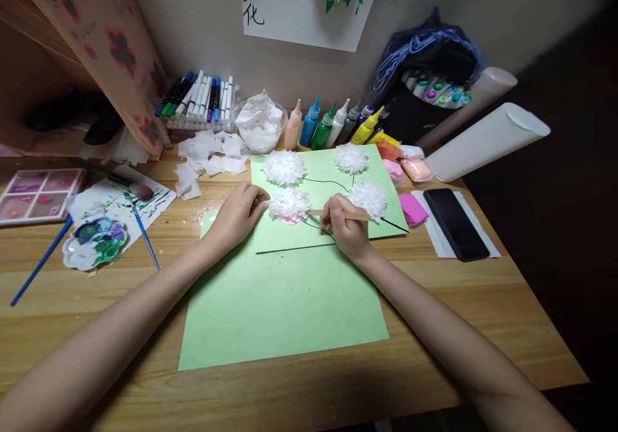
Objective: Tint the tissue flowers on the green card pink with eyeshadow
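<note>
In my right hand (345, 226) is a flat wooden craft stick (357, 215), gripped between closed fingers. The stick's left tip reaches the right side of a fluffy white paper flower (290, 204), where a pink patch (292, 220) shows along the lower edge. My left hand (241, 216) rests at the left edge of the light green card (318, 192), its bent fingers and thumb apart beside that flower. Several such white flowers sit on the card, with thin dark stem lines drawn between them. Under the card lies a larger green sheet (284, 316).
Torn white paper (210, 155) and a bowl of tissue (259, 123) lie behind. Paint bottles (321, 129) and markers (207, 97) line the wall. At right are pink clay (413, 209) and a phone (455, 224); at left, a paint palette (77, 255) and brushes (145, 232).
</note>
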Tool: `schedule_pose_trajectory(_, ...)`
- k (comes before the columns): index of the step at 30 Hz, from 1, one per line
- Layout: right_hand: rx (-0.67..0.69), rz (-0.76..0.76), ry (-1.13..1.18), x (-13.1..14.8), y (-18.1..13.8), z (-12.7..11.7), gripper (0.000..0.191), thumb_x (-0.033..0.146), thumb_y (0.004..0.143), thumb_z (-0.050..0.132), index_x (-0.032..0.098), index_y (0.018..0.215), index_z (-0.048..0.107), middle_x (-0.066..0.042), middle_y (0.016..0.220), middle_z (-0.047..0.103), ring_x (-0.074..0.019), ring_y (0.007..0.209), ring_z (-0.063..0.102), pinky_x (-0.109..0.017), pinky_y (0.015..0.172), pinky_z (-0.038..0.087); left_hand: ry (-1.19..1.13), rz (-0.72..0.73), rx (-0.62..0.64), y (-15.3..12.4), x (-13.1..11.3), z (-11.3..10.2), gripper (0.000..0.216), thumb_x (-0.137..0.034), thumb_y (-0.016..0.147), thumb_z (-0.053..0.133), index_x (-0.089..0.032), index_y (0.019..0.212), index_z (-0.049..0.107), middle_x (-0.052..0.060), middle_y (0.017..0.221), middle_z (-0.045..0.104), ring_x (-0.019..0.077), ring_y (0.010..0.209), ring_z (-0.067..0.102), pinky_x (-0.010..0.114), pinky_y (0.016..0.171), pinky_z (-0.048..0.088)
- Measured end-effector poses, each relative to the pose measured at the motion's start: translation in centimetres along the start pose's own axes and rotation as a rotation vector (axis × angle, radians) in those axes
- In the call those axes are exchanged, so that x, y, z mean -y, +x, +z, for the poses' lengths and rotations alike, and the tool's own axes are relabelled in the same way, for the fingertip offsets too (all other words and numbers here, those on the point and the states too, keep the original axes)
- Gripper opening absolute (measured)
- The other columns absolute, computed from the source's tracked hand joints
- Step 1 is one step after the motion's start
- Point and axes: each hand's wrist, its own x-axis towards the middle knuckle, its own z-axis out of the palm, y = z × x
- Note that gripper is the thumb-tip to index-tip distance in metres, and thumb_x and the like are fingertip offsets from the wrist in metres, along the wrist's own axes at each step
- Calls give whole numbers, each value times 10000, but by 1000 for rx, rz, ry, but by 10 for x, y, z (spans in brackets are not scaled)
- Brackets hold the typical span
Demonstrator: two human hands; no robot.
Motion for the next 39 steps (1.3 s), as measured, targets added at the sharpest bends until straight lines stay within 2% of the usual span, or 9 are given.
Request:
schedule_pose_trajectory(13, 184, 49, -54, 17, 38, 0, 447, 397, 954, 378, 207, 556, 454, 48, 404, 415, -124, 495, 557, -244, 535, 415, -14, 13, -10, -1, 4, 2, 97, -228, 879, 508, -188, 957, 550, 43, 915, 540, 179, 817, 535, 310, 714, 444)
schedule_pose_trajectory(15, 94, 13, -31, 17, 27, -2, 455, 395, 953, 378, 205, 544, 446, 39, 441, 440, -107, 446, 499, -242, 478, 381, -12, 11, -14, -2, 4, 3, 100, -227, 876, 507, -186, 956, 554, 45, 913, 540, 183, 820, 539, 312, 717, 443)
schedule_pose_trajectory(18, -195, -22, 49, 14, 3, -4, 450, 376, 964, 346, 204, 562, 454, 39, 460, 450, -92, 407, 432, -240, 440, 349, 0, 13, -33, -5, 1, 3, 102, -218, 871, 504, -186, 953, 556, 51, 914, 552, 192, 833, 546, 322, 728, 444)
schedule_pose_trajectory(20, -261, -17, 105, 12, -12, -3, 436, 367, 963, 351, 202, 581, 480, 38, 439, 467, -95, 399, 419, -239, 428, 340, -3, 18, -37, -5, -1, 2, 100, -211, 876, 487, -187, 945, 556, 52, 921, 569, 190, 831, 551, 324, 734, 446)
schedule_pose_trajectory(25, -180, 65, 273, 7, -27, 4, 431, 391, 944, 369, 198, 580, 493, 32, 422, 482, -100, 375, 412, -239, 392, 315, -2, -59, -137, 2, 7, -26, 154, -225, 905, 418, -190, 897, 568, 47, 895, 626, 176, 811, 579, 307, 742, 456)
schedule_pose_trajectory(28, -169, 89, 297, 5, -28, 6, 435, 398, 941, 376, 198, 574, 496, 30, 430, 471, -102, 383, 417, -240, 397, 315, 249, -273, -247, 6, 25, -58, 146, -278, 869, 492, -180, 907, 593, 91, 950, 640, 230, 867, 597, 345, 751, 459)
schedule_pose_trajectory(31, -169, 98, 312, 5, -28, 6, 435, 403, 937, 382, 199, 570, 494, 31, 430, 463, -101, 379, 410, -239, 393, 314, 468, -481, -245, 5, 45, -83, 189, -338, 813, 574, -170, 888, 617, 128, 938, 634, 282, 877, 604, 366, 722, 467)
schedule_pose_trajectory(36, -178, 108, 309, 5, -28, 7, 427, 413, 925, 401, 200, 566, 496, 25, 427, 468, -105, 371, 411, -239, 381, 316, 518, -368, -262, 4, 66, -85, 298, -299, 799, 584, -188, 1075, 598, 124, 1036, 577, 281, 972, 572, 359, 776, 467)
schedule_pose_trajectory(39, -187, 110, 311, 4, -28, 8, 426, 417, 922, 401, 201, 566, 492, 24, 432, 463, -110, 372, 411, -242, 381, 316, 483, -274, -263, 6, 72, -80, 222, -204, 819, 524, -208, 1010, 636, 102, 1033, 567, 262, 1028, 537, 347, 822, 452)
